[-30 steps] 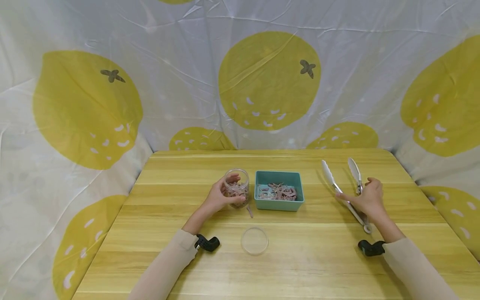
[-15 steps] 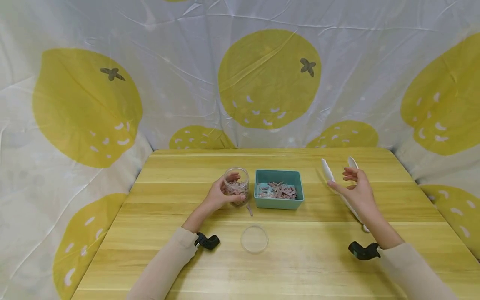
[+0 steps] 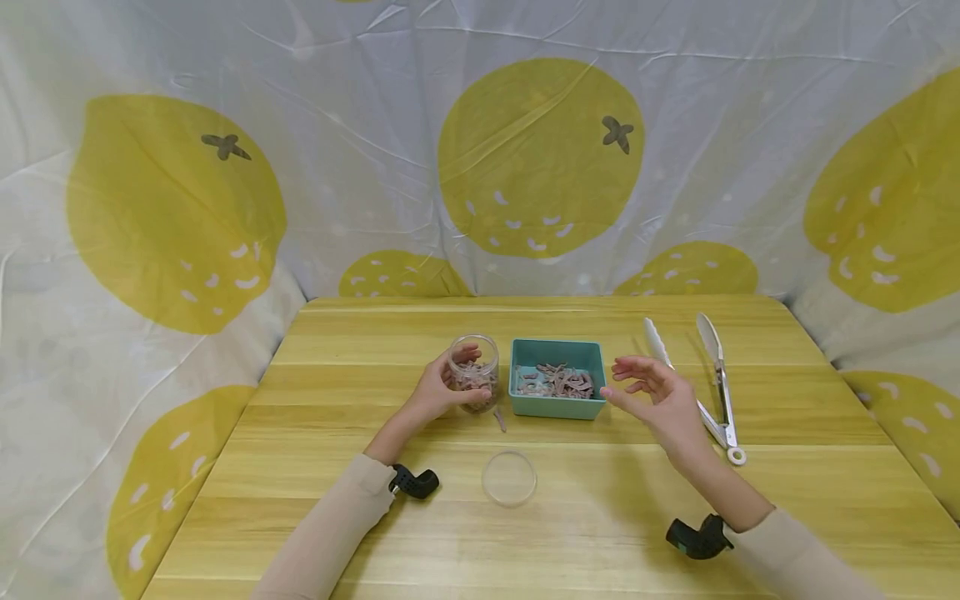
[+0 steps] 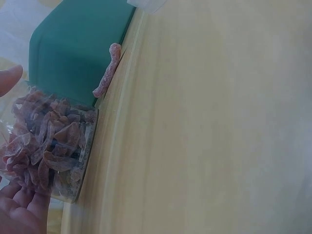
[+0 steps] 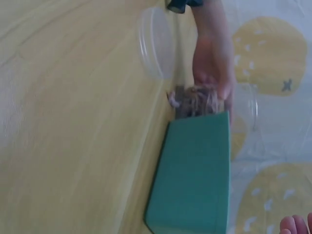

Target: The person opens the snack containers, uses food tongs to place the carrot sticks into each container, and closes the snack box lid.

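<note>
My left hand (image 3: 437, 390) grips a clear, lidless jar (image 3: 486, 373) that stands upright, partly filled with pinkish-brown dried strips (image 4: 53, 146). Just right of the jar is a teal rectangular box (image 3: 557, 408), holding more strips (image 3: 572, 385) of the same sort. One loose strip (image 4: 107, 70) lies on the table between jar and box. At the box's right side hovers my right hand (image 3: 662, 407), fingers loosely bent, thumb apart and nothing held. Its thumb tip overlaps the box's right rim in the head view.
Metal tongs with pale tips (image 3: 726, 408) lie spread on the table to the right, behind my right hand. A round clear lid (image 3: 509, 479) rests nearer me on the wooden table (image 3: 585, 533). A lemon-print cloth (image 3: 375, 167) hangs behind and beside the table.
My right hand has let go of the tongs and moved left to the box's side, leaving them lying on the table. The left hand and jar have stayed put.
</note>
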`<state>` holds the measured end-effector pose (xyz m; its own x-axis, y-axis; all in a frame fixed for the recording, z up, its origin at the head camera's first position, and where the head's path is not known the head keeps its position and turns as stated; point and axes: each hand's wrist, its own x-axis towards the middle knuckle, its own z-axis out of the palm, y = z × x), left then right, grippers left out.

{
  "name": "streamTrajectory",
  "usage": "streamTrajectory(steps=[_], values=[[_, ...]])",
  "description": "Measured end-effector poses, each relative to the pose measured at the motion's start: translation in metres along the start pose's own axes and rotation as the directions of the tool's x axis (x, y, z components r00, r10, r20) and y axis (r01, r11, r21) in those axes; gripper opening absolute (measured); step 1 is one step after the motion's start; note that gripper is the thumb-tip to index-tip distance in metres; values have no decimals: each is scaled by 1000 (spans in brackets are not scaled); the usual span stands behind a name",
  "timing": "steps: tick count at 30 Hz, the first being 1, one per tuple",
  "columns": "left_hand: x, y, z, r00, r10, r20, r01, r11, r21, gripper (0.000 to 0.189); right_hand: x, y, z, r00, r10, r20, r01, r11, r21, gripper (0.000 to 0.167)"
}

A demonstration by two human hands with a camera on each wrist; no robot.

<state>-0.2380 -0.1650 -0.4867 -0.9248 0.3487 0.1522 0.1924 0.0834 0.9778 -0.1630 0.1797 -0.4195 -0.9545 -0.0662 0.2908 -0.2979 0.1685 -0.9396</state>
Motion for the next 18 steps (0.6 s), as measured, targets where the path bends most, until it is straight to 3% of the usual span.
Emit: streamTrajectory(steps=[8,18], values=[[2,-2,-1,1000,-17,-8,17,1000,11,77,-14,0,35,987,-6,160,-7,997,77,44],[2,-5,-2,1000,1,-7,-1,1000,19,77,-22,17,66,939,-9,345,-18,997,74,43]])
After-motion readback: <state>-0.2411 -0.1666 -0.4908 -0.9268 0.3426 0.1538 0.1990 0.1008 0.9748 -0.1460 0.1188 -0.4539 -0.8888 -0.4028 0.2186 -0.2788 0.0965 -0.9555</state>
